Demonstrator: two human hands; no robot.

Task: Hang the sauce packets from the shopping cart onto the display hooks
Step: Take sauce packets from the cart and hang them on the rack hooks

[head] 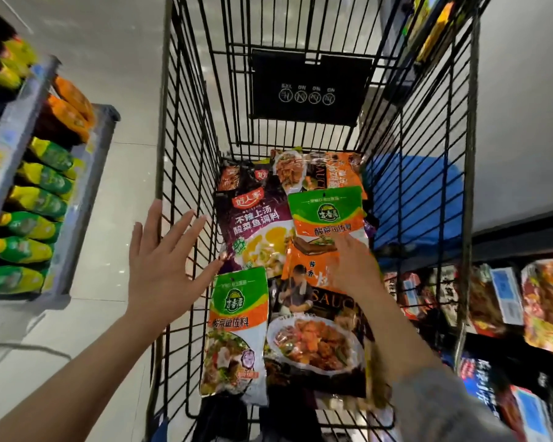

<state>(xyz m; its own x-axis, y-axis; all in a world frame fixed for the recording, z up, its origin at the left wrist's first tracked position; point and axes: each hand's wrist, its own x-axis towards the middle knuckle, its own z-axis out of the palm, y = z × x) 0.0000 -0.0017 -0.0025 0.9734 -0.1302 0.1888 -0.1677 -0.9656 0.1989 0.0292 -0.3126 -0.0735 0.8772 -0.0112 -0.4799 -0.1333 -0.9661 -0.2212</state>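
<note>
Nearest you, a green-and-orange packet (236, 327) leans on the cart's (186, 173) left wire wall, beside a dark sauce packet (316, 342). Your left hand (163, 266) is spread flat outside that wall, holding nothing. Your right hand (354, 266) reaches into the cart, fingers on a second green-and-orange packet (327, 215); can't tell if it grips. Purple packet (256, 231) lies farther left.

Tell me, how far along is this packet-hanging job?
Early or mid-way, as far as I can see. Nothing hung is identifiable here. Several sauce packets still lie in the cart: a purple one, two green-topped ones and some orange ones. The right hand reaches down among the packets, though its grip is blurred. The left hand is spread open beside the cart's side, holding nothing. Every packet in view still needs hanging.
</note>
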